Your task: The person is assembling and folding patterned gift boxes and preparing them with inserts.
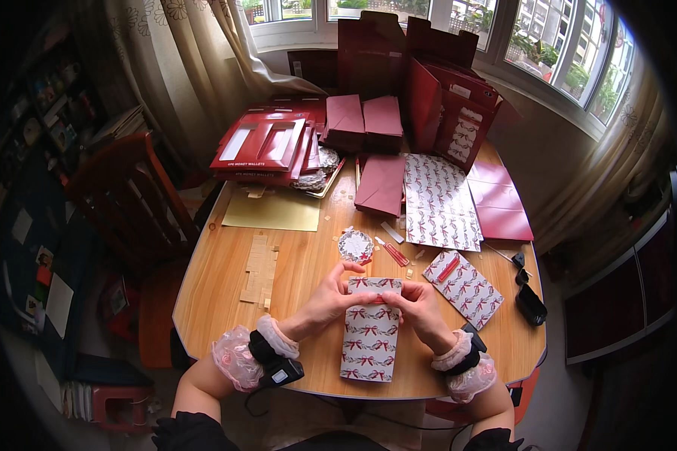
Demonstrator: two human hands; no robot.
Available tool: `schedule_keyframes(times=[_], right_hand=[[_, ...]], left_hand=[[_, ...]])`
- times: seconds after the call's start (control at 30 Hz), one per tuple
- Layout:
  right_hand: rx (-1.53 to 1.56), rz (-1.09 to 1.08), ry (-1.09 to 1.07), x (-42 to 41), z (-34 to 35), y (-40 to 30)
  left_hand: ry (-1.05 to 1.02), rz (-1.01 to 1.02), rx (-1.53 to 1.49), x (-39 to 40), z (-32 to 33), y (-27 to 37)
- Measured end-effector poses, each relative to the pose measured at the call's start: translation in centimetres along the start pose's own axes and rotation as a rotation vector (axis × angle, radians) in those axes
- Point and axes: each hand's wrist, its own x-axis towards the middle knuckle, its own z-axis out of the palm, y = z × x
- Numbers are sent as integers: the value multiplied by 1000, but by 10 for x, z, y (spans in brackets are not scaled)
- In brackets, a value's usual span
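Observation:
Before me is a tall folded paper wallet (369,344), white with printed red bows and green garlands. My left hand (330,296) grips its upper left edge, thumb across the front and index finger raised beyond the top. On the opposite edge, my right hand (423,310) holds it with the thumb also laid on the front. Both thumbtips press on a small red strip (379,299), which they partly cover. Just beyond the wallet lies a round wreath-printed paper tag (355,246). A second patterned wallet (468,293) with a red strip (448,269) on it rests tilted to the right.
Dark pink envelopes (380,186) and patterned sheets (441,208) lie farther back. Red printed packaging sleeves (259,141) are piled at the back left, beside red cartons (451,107). Strips of tape (258,270) stick to the wooden table (214,315). A black case (530,304) sits near the right edge.

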Motion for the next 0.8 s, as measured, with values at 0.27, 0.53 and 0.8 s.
schedule_keyframes(times=[0.27, 0.53, 0.8], right_hand=[[140, 39, 34, 0, -1, 0], [108, 10, 43, -2, 3, -7], [113, 20, 52, -2, 5, -8]], left_hand=[[14, 34, -17, 2, -3, -4], [41, 0, -16, 1, -2, 1], [76, 33, 4, -1, 0, 1]])
